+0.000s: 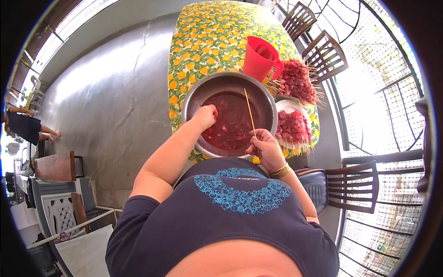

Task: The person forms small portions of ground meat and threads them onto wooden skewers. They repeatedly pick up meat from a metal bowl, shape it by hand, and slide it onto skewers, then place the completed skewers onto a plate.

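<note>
One stick (249,108), pinched low in right hand (262,145), apparently leaving its tip free; left hand (206,116) curled over bowl (197,94), anything held hidden; skewered meat (296,83) alongside, likely for reach.

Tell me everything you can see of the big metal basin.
The basin is wide and round, apparently of silvery-grey metal, with a shiny rim. It stands upright on the patterned tablecloth, at its near end. Dark red liquid with what look like meat pieces covers its bottom. The left hand is over its left side; the right hand, holding a thin stick, is at its near right rim. Whether either hand, or the red jug beyond, touches it cannot be told.
</note>
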Demonstrator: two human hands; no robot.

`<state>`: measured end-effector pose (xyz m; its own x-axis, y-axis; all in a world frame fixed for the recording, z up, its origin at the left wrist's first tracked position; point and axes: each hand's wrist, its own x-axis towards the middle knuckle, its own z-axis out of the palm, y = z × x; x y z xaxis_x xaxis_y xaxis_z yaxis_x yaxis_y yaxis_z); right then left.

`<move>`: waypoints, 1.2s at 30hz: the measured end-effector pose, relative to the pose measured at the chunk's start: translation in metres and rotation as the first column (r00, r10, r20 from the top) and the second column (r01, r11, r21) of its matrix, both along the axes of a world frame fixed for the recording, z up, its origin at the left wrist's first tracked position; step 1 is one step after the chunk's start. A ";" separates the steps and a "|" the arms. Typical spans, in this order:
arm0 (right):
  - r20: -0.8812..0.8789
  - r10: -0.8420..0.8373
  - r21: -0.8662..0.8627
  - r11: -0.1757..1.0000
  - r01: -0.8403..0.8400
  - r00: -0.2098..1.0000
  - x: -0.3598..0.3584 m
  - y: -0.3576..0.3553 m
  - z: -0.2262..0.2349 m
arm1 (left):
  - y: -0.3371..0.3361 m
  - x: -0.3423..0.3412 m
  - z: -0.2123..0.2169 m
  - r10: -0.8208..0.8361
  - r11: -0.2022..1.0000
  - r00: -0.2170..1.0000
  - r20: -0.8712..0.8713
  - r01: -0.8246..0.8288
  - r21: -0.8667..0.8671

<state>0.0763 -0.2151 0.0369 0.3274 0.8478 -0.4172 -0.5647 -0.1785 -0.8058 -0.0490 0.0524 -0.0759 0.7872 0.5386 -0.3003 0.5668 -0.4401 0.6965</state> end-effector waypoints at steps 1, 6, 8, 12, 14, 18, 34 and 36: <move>-0.002 -0.007 -0.006 1.000 0.007 1.000 -0.001 0.001 -0.002 | 0.001 -0.002 -0.003 -0.034 0.990 0.998 -0.050 0.041 0.135; -0.012 -0.021 -0.030 0.999 0.020 1.000 -0.010 0.004 -0.008 | -0.004 -0.002 -0.013 -0.116 0.830 0.899 -0.422 0.321 0.455; 0.031 -0.007 -0.026 1.000 0.007 0.999 -0.009 0.005 -0.008 | -0.010 0.009 -0.014 -0.097 0.715 0.743 -0.663 0.515 0.473; 0.126 0.039 -0.001 0.999 -0.039 0.991 -0.006 0.003 -0.005 | -0.026 0.021 -0.006 0.028 0.563 0.495 -0.868 0.710 0.423; 0.151 0.044 -0.010 0.999 -0.043 0.987 -0.005 0.002 -0.002 | -0.030 0.024 0.000 0.063 0.602 0.513 -0.856 0.664 0.443; 0.183 0.020 -0.011 1.000 -0.018 0.983 -0.006 0.003 0.001 | -0.007 0.032 0.010 -0.150 0.907 0.621 -0.769 0.396 0.142; 0.900 0.131 -0.114 0.991 -0.065 0.416 -0.011 0.010 0.014 | 0.001 0.024 0.049 0.573 0.062 0.815 0.082 0.057 -0.996; 0.939 0.141 -0.115 0.988 -0.100 0.315 -0.011 0.014 0.016 | -0.003 0.023 0.055 0.595 0.042 0.799 0.089 0.080 -0.996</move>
<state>0.0651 -0.2016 0.0531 0.4119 0.9082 0.0739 0.6005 -0.2096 -0.7716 -0.0260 0.0498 -0.0209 0.8512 0.2498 -0.4616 0.0021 0.8779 0.4789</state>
